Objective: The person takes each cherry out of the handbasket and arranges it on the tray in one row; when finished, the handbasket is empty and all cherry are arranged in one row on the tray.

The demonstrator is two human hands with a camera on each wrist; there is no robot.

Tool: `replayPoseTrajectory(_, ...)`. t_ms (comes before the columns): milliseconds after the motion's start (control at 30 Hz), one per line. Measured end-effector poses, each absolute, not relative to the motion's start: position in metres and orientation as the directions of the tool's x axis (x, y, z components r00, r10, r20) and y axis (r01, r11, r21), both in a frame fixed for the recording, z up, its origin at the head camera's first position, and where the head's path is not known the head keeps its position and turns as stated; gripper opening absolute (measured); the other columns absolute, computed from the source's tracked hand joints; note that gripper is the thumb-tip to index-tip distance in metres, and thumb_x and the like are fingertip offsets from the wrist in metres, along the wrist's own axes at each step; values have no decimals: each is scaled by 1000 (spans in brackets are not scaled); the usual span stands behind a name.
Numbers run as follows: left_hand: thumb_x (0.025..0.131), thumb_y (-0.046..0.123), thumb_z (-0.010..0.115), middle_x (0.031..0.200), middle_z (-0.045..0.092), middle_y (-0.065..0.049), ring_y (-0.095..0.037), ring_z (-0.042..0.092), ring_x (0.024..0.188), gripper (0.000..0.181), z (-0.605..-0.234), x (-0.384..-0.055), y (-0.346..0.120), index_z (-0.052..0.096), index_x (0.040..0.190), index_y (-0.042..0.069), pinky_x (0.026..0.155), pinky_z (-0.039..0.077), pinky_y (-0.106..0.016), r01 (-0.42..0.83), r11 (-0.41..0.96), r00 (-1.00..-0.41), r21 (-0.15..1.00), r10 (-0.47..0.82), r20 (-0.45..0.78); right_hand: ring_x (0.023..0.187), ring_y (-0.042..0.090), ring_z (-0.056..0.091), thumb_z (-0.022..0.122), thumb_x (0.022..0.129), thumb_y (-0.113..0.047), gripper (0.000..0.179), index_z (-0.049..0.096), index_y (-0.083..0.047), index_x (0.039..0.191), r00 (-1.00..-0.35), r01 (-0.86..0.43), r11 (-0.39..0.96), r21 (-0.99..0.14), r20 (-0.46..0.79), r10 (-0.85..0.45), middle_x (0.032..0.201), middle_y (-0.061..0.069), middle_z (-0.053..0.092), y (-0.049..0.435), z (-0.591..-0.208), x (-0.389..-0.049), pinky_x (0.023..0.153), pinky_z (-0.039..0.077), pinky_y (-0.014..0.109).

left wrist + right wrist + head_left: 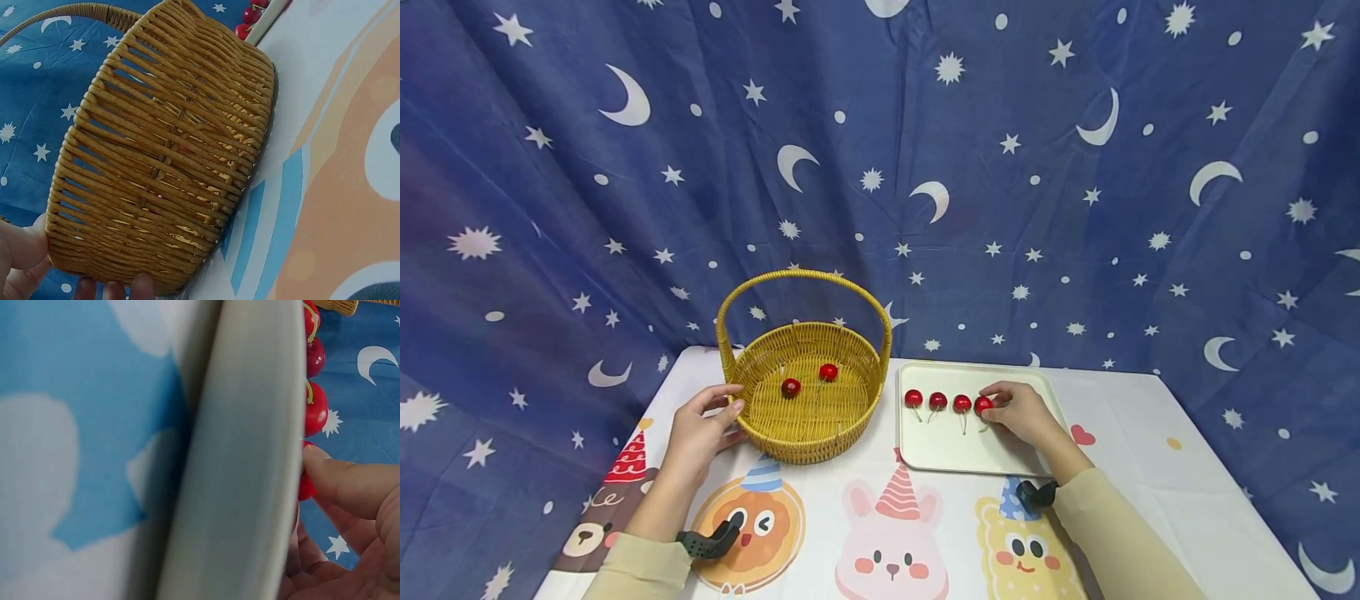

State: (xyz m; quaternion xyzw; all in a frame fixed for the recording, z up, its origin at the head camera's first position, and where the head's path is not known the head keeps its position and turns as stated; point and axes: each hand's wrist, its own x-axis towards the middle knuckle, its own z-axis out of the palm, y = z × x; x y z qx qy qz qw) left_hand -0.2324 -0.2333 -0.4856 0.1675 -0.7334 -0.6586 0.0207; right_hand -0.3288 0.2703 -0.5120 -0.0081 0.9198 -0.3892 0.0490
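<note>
A yellow wicker basket (808,450) with a tall arched handle stands at the left, and two red cherries (828,372) lie inside it. My left hand (703,429) holds the basket's left side, with thumb and fingers at the rim and wall. In the left wrist view the woven wall (162,150) fills the middle, and fingertips (112,290) show at its lower edge. On a cream tray (940,454) several cherries with stems form a row. At its right end, my right hand (1022,412) pinches a cherry (982,405) between thumb and fingers; the tray's rim partly hides it in the right wrist view.
A white tablecloth (1120,467) with cartoon animals and party hats covers the table. Behind it hangs a blue curtain (970,225) with stars and moons. The tray's raised rim (250,450) stands close to the right wrist camera.
</note>
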Motion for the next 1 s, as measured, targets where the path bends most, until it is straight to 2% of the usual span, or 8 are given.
replayPoseTrajectory(167,110,16,63,135,46,-9,-14,66,102,41,-486,-233,-234,58,150,8,85,67,-31,-219,71,-942,973,-276,-192,79,18,61,84,89,-3,34,76,-3,122,-994,30,689,-724,-94,-56,98,13,66,270,-509,-329,63,56,24)
replayPoseTrajectory(400,109,16,65,134,46,-10,-12,65,98,41,-487,-233,-235,59,149,8,83,67,-31,-217,61,-943,974,-270,-193,78,17,61,83,90,-3,38,73,-1,127,-993,50,676,-735,-112,-47,98,13,65,271,-509,-328,64,57,24)
replayPoseTrajectory(633,110,15,64,135,45,-10,-14,64,102,40,-487,-233,-234,59,149,8,84,67,-31,-218,70,-942,973,-276,-191,81,19,61,83,90,-4,35,75,-3,124,-993,52,681,-731,-112,-44,98,12,64,270,-510,-331,65,56,24)
replayPoseTrajectory(767,110,15,63,136,45,-10,-15,64,103,41,-487,-233,-234,58,150,8,85,67,-31,-223,70,-940,972,-280,-196,79,18,62,83,90,-5,38,74,-3,127,-992,48,688,-724,-116,-52,99,12,65,271,-508,-331,66,56,24)
replayPoseTrajectory(1000,110,16,63,137,45,-10,-17,65,106,42,-487,-234,-234,58,151,9,86,67,-31,-228,66,-939,971,-277,-201,75,23,70,79,93,-3,45,69,-2,137,-992,-33,675,-737,-56,-109,120,26,70,263,-486,-321,65,62,32)
